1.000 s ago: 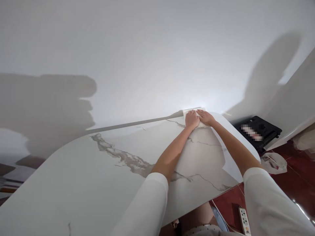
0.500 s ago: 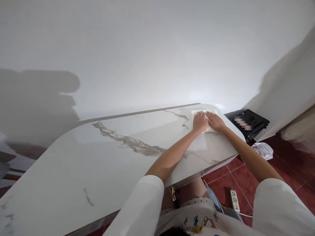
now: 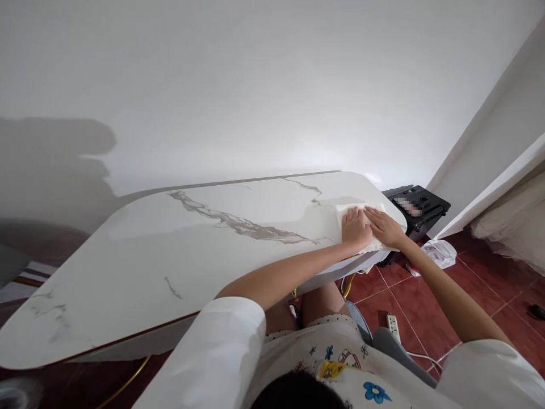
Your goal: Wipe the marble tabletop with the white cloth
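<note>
A white wiping cloth [image 3: 339,213] with a textured edge lies on the right part of a white marble-patterned tabletop [image 3: 140,250]. On its left half rests my left hand [image 3: 356,228], palm down, fingers close together and slightly bent. My right hand [image 3: 384,227] presses flat on the cloth's right side, its fingers stretched towards my left hand. Both hands cover most of the cloth, and its near edge reaches the table's front edge. My palms and left thumb are hidden.
A white wall [image 3: 255,85] stands behind the table. At its right end is a black case [image 3: 430,207]; a white plastic bag [image 3: 440,253] lies on the red tiled floor [image 3: 489,284]. A power strip [image 3: 392,325] with a cable lies beside my seat.
Both hands have slid the cloth from farther back on the tabletop towards its near right edge. The camera view has also shifted slightly.
</note>
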Motion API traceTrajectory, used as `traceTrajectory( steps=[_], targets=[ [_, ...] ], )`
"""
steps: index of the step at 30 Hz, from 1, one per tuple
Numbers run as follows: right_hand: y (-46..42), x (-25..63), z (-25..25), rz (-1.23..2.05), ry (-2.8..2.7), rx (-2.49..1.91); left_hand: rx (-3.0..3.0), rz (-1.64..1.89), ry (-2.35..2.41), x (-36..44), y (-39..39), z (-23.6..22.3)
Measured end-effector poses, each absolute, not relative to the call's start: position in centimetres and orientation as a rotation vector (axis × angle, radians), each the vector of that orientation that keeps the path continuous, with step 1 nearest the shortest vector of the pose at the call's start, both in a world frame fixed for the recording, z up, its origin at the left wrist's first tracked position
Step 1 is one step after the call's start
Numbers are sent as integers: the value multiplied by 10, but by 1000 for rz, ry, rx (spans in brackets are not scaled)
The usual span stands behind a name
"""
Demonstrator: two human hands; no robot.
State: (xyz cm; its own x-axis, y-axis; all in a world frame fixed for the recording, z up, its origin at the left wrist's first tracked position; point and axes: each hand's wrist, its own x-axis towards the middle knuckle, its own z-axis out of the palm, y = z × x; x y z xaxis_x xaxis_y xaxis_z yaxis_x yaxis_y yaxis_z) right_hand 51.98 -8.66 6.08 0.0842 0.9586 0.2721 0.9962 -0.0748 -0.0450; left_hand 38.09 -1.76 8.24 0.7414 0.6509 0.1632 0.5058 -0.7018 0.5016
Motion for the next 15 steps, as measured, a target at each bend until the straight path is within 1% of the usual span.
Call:
traceTrajectory(
  steps=[3,7,15],
  targets=[
    [-103,536,59,-237,-1991,-2094,2453,488,884,393,-34,83],
    [-109,568,57,-262,-1930,-2125,2404,493,839,424,-35,84],
    [-68,624,60,-275,-1893,-2207,2427,577,806,484,3,82]
  ],
)
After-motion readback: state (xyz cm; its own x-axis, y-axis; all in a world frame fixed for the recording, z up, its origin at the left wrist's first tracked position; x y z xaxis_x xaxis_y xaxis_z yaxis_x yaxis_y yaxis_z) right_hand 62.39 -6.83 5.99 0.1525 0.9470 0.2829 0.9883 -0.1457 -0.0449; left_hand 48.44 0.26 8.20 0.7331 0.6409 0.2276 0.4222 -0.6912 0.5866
